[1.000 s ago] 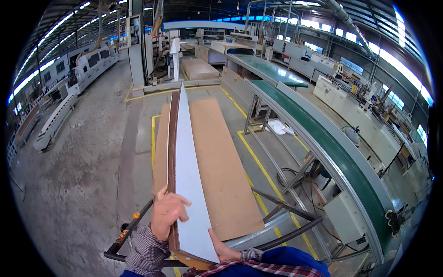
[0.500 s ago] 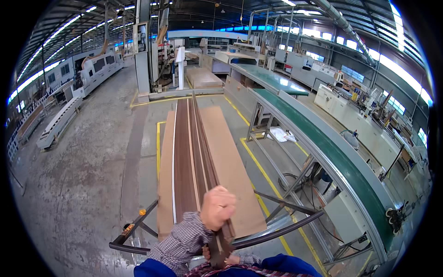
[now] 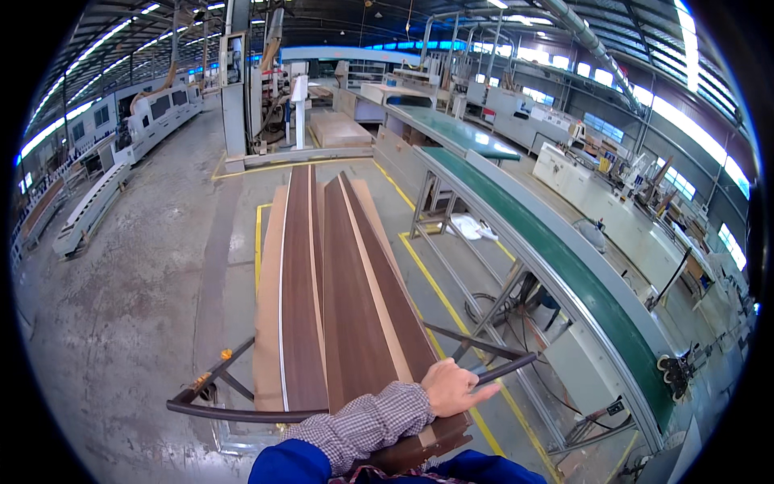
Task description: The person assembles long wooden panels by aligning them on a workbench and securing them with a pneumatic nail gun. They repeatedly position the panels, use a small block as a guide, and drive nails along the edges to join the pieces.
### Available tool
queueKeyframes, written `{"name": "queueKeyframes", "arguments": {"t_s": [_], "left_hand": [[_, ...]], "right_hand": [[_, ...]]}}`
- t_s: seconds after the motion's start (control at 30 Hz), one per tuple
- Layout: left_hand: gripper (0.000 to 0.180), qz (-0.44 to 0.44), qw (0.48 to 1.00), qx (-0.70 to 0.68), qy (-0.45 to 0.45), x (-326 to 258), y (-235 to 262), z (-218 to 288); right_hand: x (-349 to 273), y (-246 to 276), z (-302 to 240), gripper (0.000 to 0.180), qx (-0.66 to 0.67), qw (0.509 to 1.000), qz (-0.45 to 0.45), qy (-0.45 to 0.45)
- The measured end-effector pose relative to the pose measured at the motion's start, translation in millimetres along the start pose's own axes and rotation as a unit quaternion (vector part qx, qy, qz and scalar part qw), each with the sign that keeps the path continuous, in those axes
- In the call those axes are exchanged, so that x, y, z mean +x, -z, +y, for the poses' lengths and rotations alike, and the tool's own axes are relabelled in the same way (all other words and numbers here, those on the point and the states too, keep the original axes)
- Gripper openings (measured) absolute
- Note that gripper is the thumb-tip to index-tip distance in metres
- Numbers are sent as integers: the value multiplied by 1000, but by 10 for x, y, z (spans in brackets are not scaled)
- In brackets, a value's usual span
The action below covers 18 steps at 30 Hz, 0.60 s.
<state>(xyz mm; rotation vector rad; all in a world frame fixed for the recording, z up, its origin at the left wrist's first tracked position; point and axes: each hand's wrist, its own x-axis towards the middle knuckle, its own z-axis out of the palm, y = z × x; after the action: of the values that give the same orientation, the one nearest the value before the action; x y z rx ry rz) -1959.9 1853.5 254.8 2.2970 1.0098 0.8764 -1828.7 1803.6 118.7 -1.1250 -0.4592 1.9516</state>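
Note:
A long dark brown wood-grain panel (image 3: 352, 331) with a pale lengthwise strip slopes from the far end of the stack to my waist, its broad face up. My left arm, in a checked sleeve, crosses over its near end. At the panel's right edge is my left hand (image 3: 451, 387), back upward, one finger stretched out to the right and the others partly bent. Whether it touches the edge I cannot tell. Left of this panel lies a similar brown panel (image 3: 298, 282) with a white edge, on a tan sheet (image 3: 268, 323). My right hand is hidden.
A dark curved cart handle (image 3: 234, 415) spans the near side of the stack. To the right runs a green-belted conveyor (image 3: 548, 274) on a metal frame, with cables beneath. Yellow lines mark the floor. A white machine (image 3: 165, 117) stands far left, and a column (image 3: 235, 97) ahead.
The panel has turned from nearly on edge to broad face up. My left hand has moved right and its fist has loosened. My right hand has gone out of sight.

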Motion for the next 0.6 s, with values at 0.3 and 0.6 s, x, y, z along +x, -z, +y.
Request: {"name": "queueKeyframes", "arguments": {"t_s": [0.3, 0.6], "left_hand": [[71, -211, 974, 65, 45, 313, -1376, 269], [66, -284, 951, 70, 102, 163, -2001, 161]], "right_hand": [[-239, 824, -120, 66, -28, 998, 59, -12], [-489, 1361, -147, 66, -81, 991, 95, -59]]}}
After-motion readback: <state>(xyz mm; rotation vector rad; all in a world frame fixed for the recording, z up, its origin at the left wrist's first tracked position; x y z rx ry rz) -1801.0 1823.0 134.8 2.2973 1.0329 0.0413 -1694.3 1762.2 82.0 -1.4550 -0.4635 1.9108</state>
